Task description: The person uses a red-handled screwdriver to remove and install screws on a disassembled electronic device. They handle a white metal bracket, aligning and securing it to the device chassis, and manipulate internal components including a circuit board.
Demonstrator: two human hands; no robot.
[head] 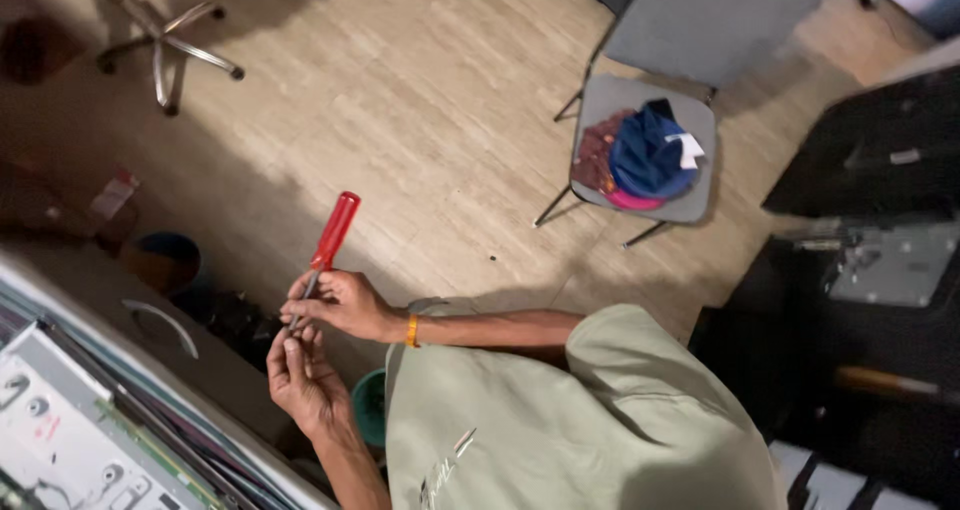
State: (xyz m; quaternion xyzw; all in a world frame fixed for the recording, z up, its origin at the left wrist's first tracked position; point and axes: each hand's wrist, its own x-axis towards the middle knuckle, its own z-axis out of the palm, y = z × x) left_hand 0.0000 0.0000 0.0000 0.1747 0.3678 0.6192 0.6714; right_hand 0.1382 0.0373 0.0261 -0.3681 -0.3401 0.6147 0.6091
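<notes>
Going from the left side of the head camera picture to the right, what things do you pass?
Circuit board → red screwdriver → orange wristband → grey chair with a blue cap on its seat → metal panel.

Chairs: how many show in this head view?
2. A grey folding chair stands at upper right with a heap of clothes on its seat. The chrome star base of a swivel chair shows at upper left, its seat out of frame.

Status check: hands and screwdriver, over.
Right hand shut on red screwdriver, handle up. Left hand at its tip, grip unclear. Nothing in the way.
</notes>
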